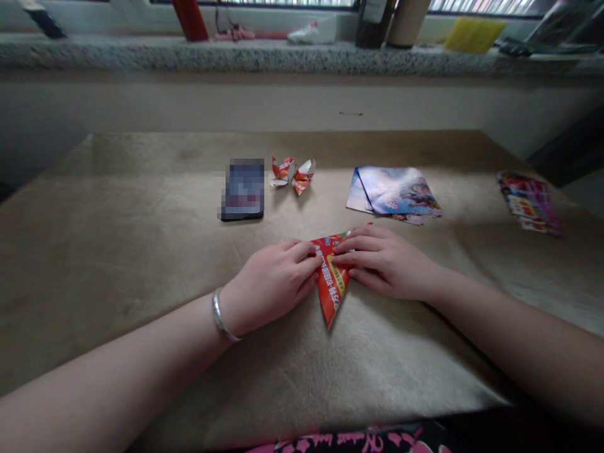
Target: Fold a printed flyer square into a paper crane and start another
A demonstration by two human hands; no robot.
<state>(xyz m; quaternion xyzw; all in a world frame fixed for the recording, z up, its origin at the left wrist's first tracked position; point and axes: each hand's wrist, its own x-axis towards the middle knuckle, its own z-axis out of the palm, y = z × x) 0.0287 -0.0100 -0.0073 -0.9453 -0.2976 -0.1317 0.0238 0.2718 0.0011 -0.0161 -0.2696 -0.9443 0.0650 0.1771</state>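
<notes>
A sheet of red printed paper point(333, 283), folded into a narrow triangle, lies on the table with its point towards me. The fingers of my left hand point(276, 277) are bent together and grip its left edge near the top. Opposite, my right hand point(387, 261) lies with fingers stretched and slightly apart, the fingertips resting on the paper's upper right part. Part of the paper's top edge is hidden under these fingers. Beyond my hands stands a folded red and white paper figure point(293, 175) with several pointed tips.
A phone point(244, 189), its screen blurred out, lies left of the paper figure. Several glossy picture sheets point(396, 190) overlap at the back right, and colourful printed papers point(529, 202) lie farther right. Behind the table point(155, 207), a stone windowsill point(283, 58) holds bottles and a yellow item point(474, 34).
</notes>
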